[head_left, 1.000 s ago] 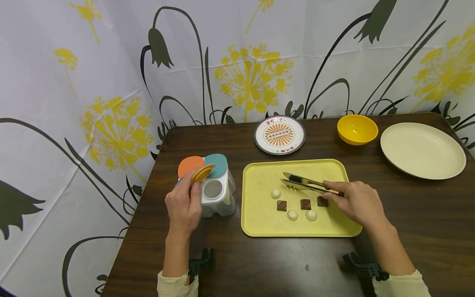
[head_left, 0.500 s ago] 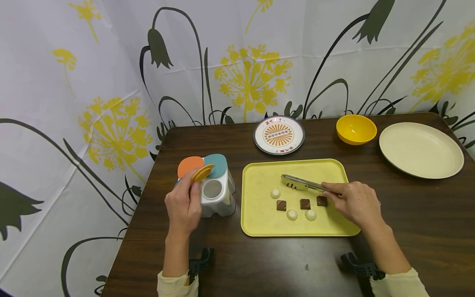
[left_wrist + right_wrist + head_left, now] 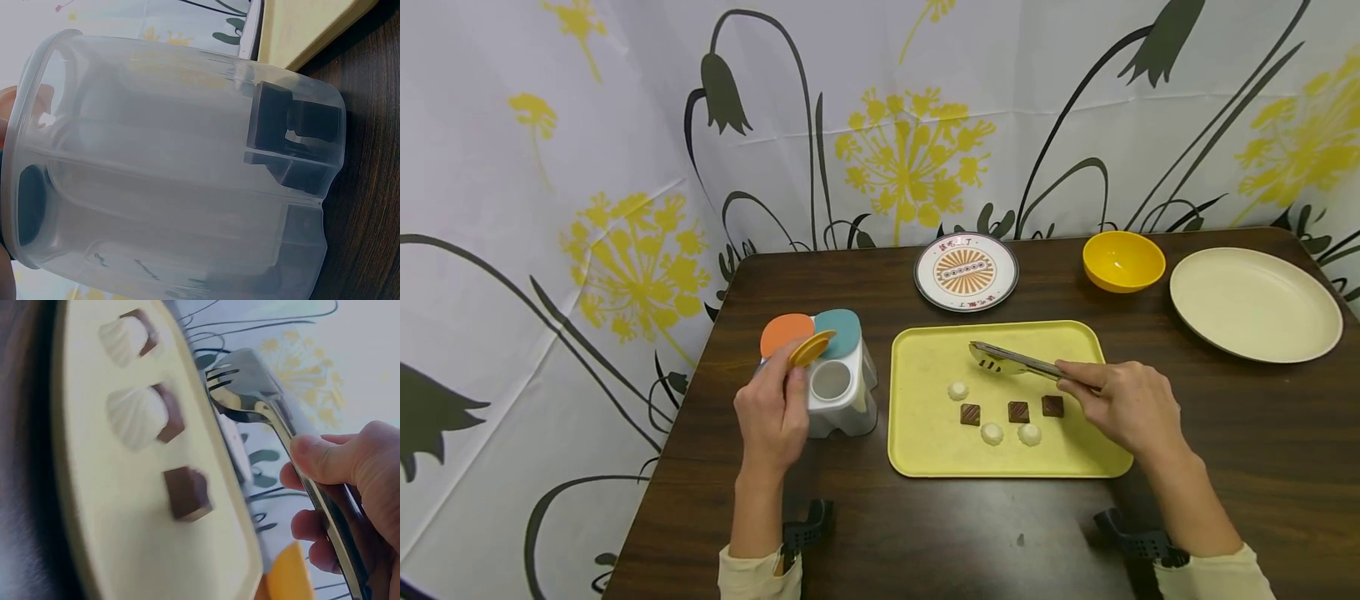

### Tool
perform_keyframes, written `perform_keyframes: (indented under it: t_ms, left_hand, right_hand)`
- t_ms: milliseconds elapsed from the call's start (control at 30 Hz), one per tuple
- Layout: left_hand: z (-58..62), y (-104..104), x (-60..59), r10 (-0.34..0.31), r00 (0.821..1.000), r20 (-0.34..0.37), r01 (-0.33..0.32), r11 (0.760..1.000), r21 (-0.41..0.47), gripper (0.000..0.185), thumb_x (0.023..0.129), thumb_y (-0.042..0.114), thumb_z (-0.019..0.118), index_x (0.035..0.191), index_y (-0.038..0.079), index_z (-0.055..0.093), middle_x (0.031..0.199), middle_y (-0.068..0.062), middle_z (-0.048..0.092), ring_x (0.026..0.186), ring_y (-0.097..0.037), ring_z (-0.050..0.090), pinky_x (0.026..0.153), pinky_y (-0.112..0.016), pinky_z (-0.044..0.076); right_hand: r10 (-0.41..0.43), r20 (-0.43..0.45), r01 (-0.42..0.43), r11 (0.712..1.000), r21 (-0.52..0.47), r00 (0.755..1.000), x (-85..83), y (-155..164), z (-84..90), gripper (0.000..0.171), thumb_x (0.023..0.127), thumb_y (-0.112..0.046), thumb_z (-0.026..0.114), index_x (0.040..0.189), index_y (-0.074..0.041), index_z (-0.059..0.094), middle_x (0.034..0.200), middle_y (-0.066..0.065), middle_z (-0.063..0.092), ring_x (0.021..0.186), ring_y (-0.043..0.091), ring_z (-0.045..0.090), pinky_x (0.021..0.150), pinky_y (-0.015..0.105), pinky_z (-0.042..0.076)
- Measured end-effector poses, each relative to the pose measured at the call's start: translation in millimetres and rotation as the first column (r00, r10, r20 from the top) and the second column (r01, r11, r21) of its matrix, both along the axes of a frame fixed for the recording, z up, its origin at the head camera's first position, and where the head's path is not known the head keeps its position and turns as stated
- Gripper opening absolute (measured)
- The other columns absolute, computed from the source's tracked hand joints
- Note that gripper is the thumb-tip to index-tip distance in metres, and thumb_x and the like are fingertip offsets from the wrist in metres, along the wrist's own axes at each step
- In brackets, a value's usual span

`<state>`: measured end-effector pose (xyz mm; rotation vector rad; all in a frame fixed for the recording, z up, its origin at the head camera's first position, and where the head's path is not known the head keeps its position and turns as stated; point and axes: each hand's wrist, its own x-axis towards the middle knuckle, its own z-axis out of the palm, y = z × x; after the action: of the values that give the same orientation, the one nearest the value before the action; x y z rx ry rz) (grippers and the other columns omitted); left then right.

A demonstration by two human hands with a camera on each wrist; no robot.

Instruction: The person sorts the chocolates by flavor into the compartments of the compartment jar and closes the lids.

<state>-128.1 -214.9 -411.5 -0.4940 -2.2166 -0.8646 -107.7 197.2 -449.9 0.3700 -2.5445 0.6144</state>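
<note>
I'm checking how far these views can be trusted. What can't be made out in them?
- Head view: the left hand covers the near side of the white container; what its open cup holds is too small to tell.
- Right wrist view: the tongs run off the lower edge, and the sweets on the tray are blurred.
- Head view: the patterned plate's lettering is too small to read.

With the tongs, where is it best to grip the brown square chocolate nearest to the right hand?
Probably across two opposite flat sides of the brown square chocolate, coming from above with the tongs held by the right hand. It lies flat on the yellow tray, apart from its neighbours.
</note>
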Motion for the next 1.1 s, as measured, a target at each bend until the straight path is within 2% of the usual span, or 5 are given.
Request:
perform_keyframes:
  t_ms: [333, 500, 700, 933, 1100]
  left_hand:
    - [0.9, 0.4, 0.0, -0.002, 1.000, -0.007, 0.002, 1.000, -0.001, 0.030, 0.092, 0.011, 0.048, 0.116, 0.005, 0.065, 0.104, -0.007, 0.070, 0.081, -0.017, 0.065, 0.072, -0.039, 0.054]
    - [0.7, 0.4, -0.1, 0.000, 1.000, -0.006, 0.000, 1.000, -0.002, 0.030, 0.092, 0.012, 0.048, 0.116, 0.005, 0.065, 0.103, -0.007, 0.070, 0.081, -0.017, 0.065, 0.070, -0.040, 0.054]
    - [1.0, 0.5, 0.4, 0.000, 1.000, 0.001, 0.000, 1.000, 0.001, 0.030, 0.092, 0.012, 0.048, 0.116, 0.006, 0.065, 0.104, -0.008, 0.070, 0.082, -0.018, 0.066, 0.070, -0.040, 0.054]
    - [0.6, 0.4, 0.5, -0.001, 1.000, 0.014, 0.001, 1.000, 0.010, 0.030, 0.093, 0.012, 0.048, 0.117, 0.006, 0.065, 0.105, -0.007, 0.070, 0.083, -0.017, 0.065, 0.074, -0.038, 0.053]
    - [0.0, 0.2, 0.8, -0.001, 1.000, 0.019, 0.001, 1.000, 0.008, 0.030, 0.093, 0.011, 0.048, 0.118, 0.005, 0.064, 0.107, -0.007, 0.070, 0.083, -0.016, 0.064, 0.077, -0.038, 0.053]
  right_hand:
    - [0.129, -0.154, -0.136, 0.990, -0.035, 0.980, 1.4, -16.2, 37.3, 0.034, 0.068, -0.018, 0.083, 0.101, -0.020, 0.078, 0.081, -0.006, 0.074, 0.040, -0.001, 0.033, 0.035, 0.021, 0.023]
    - [0.229, -0.207, -0.245, 0.968, -0.051, 0.951, 3.3, -34.1, 56.2, 0.032, 0.072, -0.016, 0.080, 0.103, -0.018, 0.077, 0.088, -0.004, 0.075, 0.042, 0.003, 0.048, 0.036, 0.019, 0.027]
    - [0.315, -0.239, -0.330, 0.944, -0.026, 0.919, 3.8, -58.6, 74.7, 0.031, 0.075, -0.018, 0.079, 0.106, -0.016, 0.076, 0.092, -0.001, 0.075, 0.061, 0.013, 0.068, 0.038, 0.023, 0.037]
    - [0.401, -0.224, -0.409, 0.912, 0.013, 0.888, 3.5, -89.1, 85.0, 0.028, 0.083, -0.026, 0.075, 0.109, -0.016, 0.075, 0.100, -0.006, 0.073, 0.061, 0.008, 0.065, 0.044, 0.023, 0.042]
    - [0.427, -0.217, -0.436, 0.900, 0.007, 0.878, -0.7, -108.1, 81.6, 0.031, 0.079, -0.023, 0.078, 0.109, -0.017, 0.075, 0.100, -0.007, 0.073, 0.060, 0.006, 0.064, 0.042, 0.021, 0.039]
